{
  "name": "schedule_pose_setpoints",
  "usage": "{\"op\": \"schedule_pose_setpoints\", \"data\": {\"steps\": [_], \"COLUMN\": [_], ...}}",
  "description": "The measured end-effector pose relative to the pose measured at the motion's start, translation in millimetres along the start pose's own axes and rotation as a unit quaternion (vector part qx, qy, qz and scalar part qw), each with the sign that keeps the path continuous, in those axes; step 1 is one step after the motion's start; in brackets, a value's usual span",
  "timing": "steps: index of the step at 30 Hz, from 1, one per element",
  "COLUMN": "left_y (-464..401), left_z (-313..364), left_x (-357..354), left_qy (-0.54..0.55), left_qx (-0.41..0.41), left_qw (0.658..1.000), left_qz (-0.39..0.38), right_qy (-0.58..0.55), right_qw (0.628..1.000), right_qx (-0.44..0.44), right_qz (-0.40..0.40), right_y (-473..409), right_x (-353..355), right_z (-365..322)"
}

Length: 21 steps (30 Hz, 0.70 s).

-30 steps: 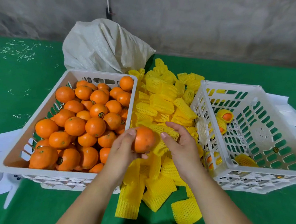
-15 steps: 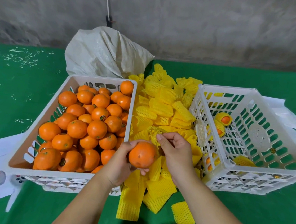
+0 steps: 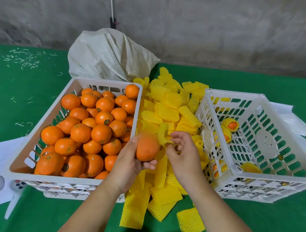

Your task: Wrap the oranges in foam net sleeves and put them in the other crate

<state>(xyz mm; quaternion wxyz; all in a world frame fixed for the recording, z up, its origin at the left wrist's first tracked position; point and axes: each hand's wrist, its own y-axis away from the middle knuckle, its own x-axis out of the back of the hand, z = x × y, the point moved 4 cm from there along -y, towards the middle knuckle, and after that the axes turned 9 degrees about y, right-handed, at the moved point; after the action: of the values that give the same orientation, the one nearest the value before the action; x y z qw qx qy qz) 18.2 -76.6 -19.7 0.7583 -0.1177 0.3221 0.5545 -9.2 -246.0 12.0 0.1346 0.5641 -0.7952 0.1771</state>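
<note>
Head view, left hand: my left hand (image 3: 128, 165) cups one bare orange (image 3: 147, 147) above the gap between the crates.
Head view, right hand: my right hand (image 3: 183, 153) pinches a foam sleeve (image 3: 162, 133) just beside the orange; the sleeve is not yet over it.
Sleeve supply: loose sleeve pile (image 3: 168, 106) lies between the crates.
Done: a few wrapped oranges (image 3: 230, 124) sit in the right crate (image 3: 273, 179).
Left: the left crate (image 3: 40, 135) is near full of unwrapped oranges.
Progress, my estimate: early.

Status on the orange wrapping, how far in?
Early. Done: a few sleeved oranges lie in the right crate. In hand: left hand holds a bare orange; right hand pinches a foam sleeve beside it. Left: the left crate is heaped with unwrapped oranges.
</note>
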Motion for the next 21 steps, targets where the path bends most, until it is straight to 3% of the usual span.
{"op": "schedule_pose_setpoints", "data": {"steps": [2,5,9,13,17,21], "left_y": [0,2,2,2,0,-2], "left_z": [2,2,-3,-6,-6,-4], "left_x": [-1,-1,0,-1,2,1], "left_qy": [0.009,0.026,-0.035,-0.057,-0.045,-0.014], "left_qx": [-0.005,0.008,0.013,0.010,0.008,-0.019], "left_qw": [1.000,0.999,0.999,0.997,0.999,1.000], "left_qz": [-0.006,-0.018,-0.039,-0.054,-0.019,-0.001], "right_qy": [0.066,0.077,0.095,0.090,0.078,0.142], "right_qw": [0.997,0.996,0.994,0.995,0.989,0.971], "right_qx": [0.030,0.039,0.030,0.042,0.113,0.192], "right_qz": [-0.022,0.007,0.040,-0.004,-0.047,-0.025], "right_y": [3,4,1,-2,1,12], "right_x": [-9,-12,-8,-5,3,3], "right_z": [-4,-8,-13,-19,-33,-45]}}
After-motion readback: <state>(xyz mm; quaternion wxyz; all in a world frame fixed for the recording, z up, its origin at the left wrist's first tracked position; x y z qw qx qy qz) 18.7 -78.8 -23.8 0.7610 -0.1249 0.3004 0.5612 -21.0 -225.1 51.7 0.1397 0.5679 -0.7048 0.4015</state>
